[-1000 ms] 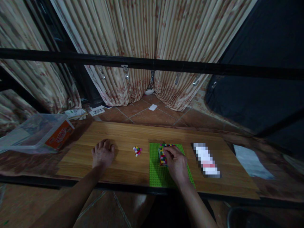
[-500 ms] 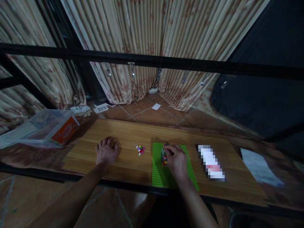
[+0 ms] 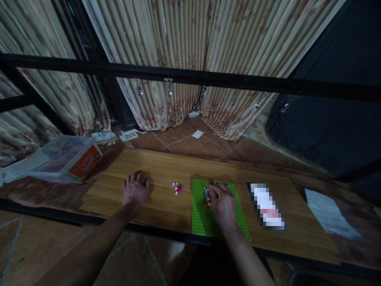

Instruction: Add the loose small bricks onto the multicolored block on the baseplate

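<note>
A green studded baseplate (image 3: pixel 199 214) lies on a wooden board (image 3: pixel 163 167). On it stands a small block of many-coloured bricks (image 3: pixel 207 197). My right hand (image 3: pixel 224 204) rests over that block, fingers curled around its top and right side. Palm down on the bare wood to the left lies my left hand (image 3: pixel 135 190), its fingers loosely bent and holding nothing. Between the two hands sits a little heap of loose coloured bricks (image 3: pixel 177 187), touched by neither hand.
A blurred white oblong object (image 3: pixel 267 206) lies right of the baseplate. A clear plastic box with an orange label (image 3: pixel 64 159) sits off the board's left end. A black bar (image 3: pixel 190 77) crosses the view in front of striped curtains. White paper (image 3: pixel 329 212) lies at far right.
The view has drifted left and slightly up. My right hand has shifted a little over the brick block; my left hand stays put on the wood.
</note>
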`<state>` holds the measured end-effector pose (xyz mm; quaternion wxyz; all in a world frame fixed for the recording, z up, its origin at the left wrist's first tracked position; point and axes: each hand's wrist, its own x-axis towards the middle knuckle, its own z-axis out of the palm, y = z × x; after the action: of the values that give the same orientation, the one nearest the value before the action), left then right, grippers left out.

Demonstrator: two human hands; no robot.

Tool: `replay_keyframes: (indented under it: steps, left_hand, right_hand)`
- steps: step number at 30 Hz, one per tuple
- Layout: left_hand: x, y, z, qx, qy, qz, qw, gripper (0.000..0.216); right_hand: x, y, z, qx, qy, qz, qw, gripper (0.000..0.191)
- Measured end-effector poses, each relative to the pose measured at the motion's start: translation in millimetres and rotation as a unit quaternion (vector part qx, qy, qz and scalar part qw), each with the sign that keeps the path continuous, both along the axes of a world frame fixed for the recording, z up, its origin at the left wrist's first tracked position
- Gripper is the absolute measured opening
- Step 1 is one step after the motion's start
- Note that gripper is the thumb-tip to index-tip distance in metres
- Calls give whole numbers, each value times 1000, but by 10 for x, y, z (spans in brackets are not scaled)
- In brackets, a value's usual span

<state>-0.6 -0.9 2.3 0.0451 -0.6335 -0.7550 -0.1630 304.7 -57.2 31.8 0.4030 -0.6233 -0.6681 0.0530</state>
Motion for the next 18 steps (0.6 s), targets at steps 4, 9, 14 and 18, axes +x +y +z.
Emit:
replay_keyframes:
  steps: [4, 9, 14, 18]
  left_hand:
    - [-2, 6, -7, 2, -4, 1, 1000, 47]
    - [9, 9, 4, -1, 0, 3, 1000, 47]
    - [16, 10, 14, 2, -6, -1, 1000, 46]
    - [13, 17, -5, 2, -7, 2, 1000, 47]
  right_hand:
    - [-10, -2, 5, -4, -12, 1, 1000, 31]
    - [-14, 0, 18, -3, -19, 13, 1000, 32]
    - [10, -13, 26, -4, 5, 20, 1000, 31]
    - [14, -73, 34, 17, 50, 5, 999, 30]
